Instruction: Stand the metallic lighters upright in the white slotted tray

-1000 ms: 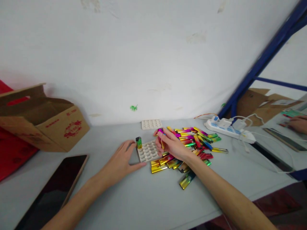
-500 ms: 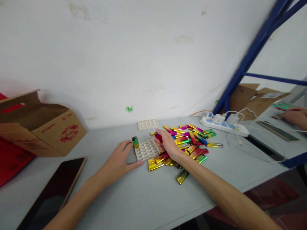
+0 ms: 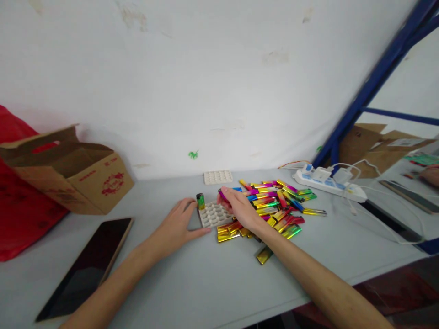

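Observation:
A white tray with rows of holes lies on the table, and a green-and-gold lighter stands upright in its back left corner. My left hand rests at the tray's left side, thumb and fingers spread, holding nothing. Above the tray's right part, my right hand pinches a purple lighter, its dark top pointing up and left. Its lower end is hidden by my fingers. Many shiny lighters in gold, red, green and purple lie heaped right of the tray, partly under my right forearm.
A second holed tray lies by the wall. Left are a cardboard box, a red bag and a dark tablet-like device. A power strip with cables and a blue metal frame stand right. Another person's hand shows far right.
My right hand has moved left over the tray with the purple lighter, nearer the standing one. My left hand stays by the tray. The whole view has shifted slightly left.

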Demonstrator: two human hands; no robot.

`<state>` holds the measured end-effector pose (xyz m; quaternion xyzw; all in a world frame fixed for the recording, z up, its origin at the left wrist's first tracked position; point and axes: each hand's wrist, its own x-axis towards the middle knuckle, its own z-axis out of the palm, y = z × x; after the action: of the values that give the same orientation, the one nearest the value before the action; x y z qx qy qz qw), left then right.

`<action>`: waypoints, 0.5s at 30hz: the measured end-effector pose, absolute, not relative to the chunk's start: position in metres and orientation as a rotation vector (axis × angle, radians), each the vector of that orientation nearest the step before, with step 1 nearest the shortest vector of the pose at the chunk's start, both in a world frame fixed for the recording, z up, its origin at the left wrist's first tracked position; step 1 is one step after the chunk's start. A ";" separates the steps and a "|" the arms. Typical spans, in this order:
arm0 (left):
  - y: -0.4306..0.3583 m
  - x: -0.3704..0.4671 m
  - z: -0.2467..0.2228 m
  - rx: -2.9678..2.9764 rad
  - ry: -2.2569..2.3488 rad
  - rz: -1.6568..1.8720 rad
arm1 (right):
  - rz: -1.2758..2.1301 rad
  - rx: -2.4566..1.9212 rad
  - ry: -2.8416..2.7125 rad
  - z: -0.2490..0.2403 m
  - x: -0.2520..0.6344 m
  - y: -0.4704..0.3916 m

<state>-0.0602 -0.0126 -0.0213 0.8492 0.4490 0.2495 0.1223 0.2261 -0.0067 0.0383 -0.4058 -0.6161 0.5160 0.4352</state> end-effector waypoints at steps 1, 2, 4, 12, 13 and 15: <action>-0.012 -0.060 -0.022 2.483 1.312 0.730 | 1.252 -1.032 -1.550 0.038 0.226 -0.007; -0.012 -0.060 -0.023 2.488 1.315 0.732 | 1.232 -1.057 -1.553 0.039 0.225 -0.007; -0.012 -0.060 -0.025 2.499 1.320 0.734 | 1.259 -1.108 -1.510 0.039 0.225 -0.007; -0.013 -0.058 -0.024 2.505 1.324 0.723 | 1.518 -1.098 -1.353 0.039 0.226 -0.006; -0.013 -0.058 -0.022 2.500 1.319 0.724 | 1.511 -1.066 -1.365 0.039 0.226 -0.006; -0.015 -0.057 -0.019 2.489 1.313 0.728 | 1.520 -0.991 -1.395 0.038 0.226 -0.006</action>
<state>-0.0566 -0.0148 -0.0190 0.8503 0.4487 0.2489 0.1170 0.2258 -0.0065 0.0381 -0.3943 -0.5549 0.6048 0.4134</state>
